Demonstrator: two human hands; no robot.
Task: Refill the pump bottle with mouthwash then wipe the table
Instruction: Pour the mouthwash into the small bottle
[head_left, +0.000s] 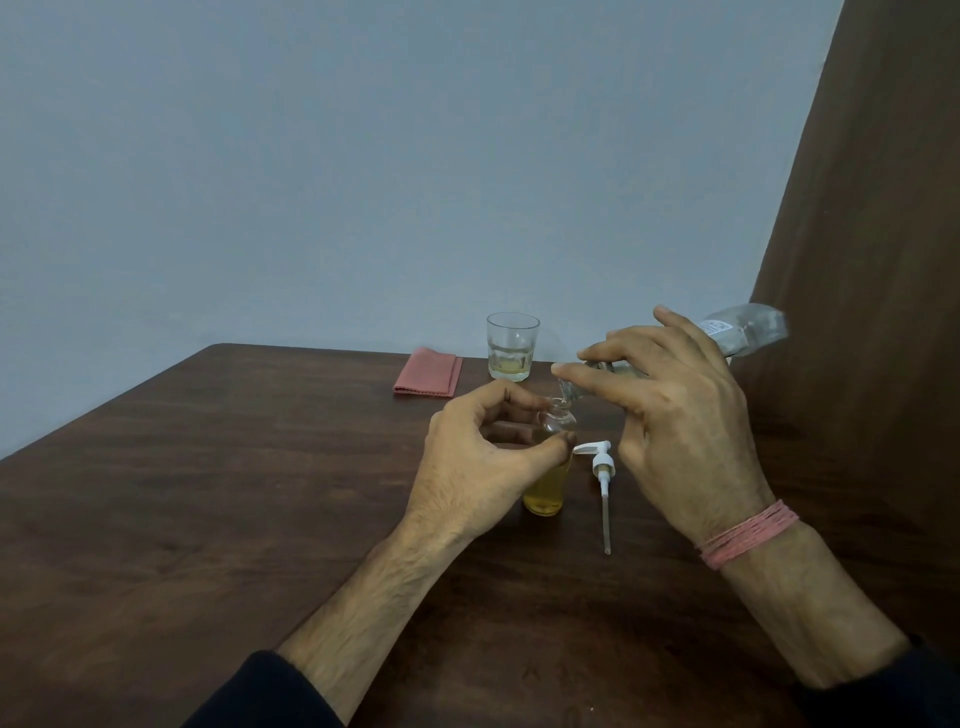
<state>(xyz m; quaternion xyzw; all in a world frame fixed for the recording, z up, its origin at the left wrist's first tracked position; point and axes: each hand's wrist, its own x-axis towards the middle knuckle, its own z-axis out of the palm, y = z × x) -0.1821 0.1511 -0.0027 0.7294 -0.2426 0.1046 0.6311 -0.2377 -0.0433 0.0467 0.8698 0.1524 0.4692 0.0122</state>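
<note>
A small clear pump bottle stands upright on the dark wooden table, about half full of yellow liquid, its top off. My left hand grips it around the upper body. My right hand holds a clear mouthwash bottle tipped steeply, with its mouth right at the small bottle's neck. The white pump head with its long tube lies flat on the table just right of the small bottle.
A folded pink cloth lies near the table's far edge. Beside it to the right stands a glass tumbler with a little yellow liquid. A brown curtain hangs at the right, and a grey wall stands behind the table.
</note>
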